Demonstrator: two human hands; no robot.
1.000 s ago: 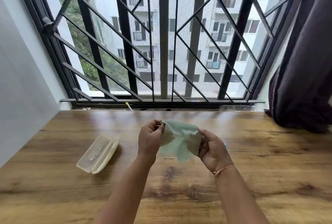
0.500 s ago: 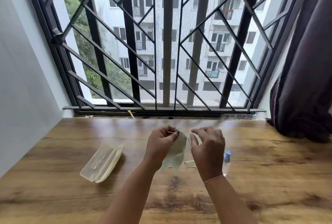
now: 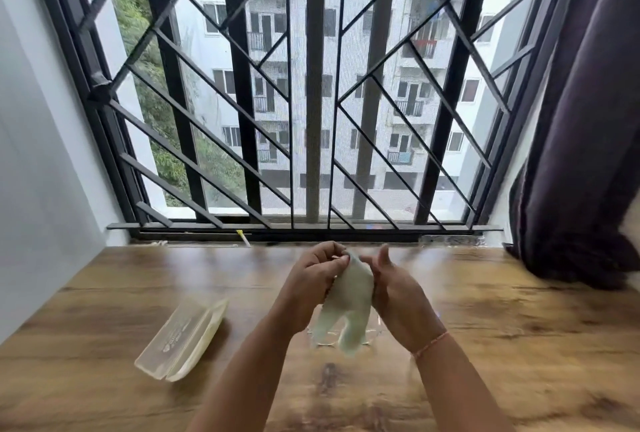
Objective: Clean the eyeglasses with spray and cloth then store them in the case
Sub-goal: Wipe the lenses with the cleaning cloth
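Note:
My left hand pinches the top corner of a pale green cloth, which hangs down over the table. My right hand is against the cloth's right edge, thumb on the fabric and fingers pointing up. The clear-framed eyeglasses lie on the wooden table right under the cloth and are partly covered by it. A translucent cream case lies open on the table to the left of my left arm. The spray bottle is hidden behind my right hand and wrist.
A barred window runs along the table's far edge, with a small yellow-tipped stick on its sill. A dark curtain hangs at the right and bunches on the table's far right corner. A white wall bounds the left.
The cloth was spread between both hands; now it hangs gathered from my left hand. My right hand let go, then came back to its right edge. The camera tilted up.

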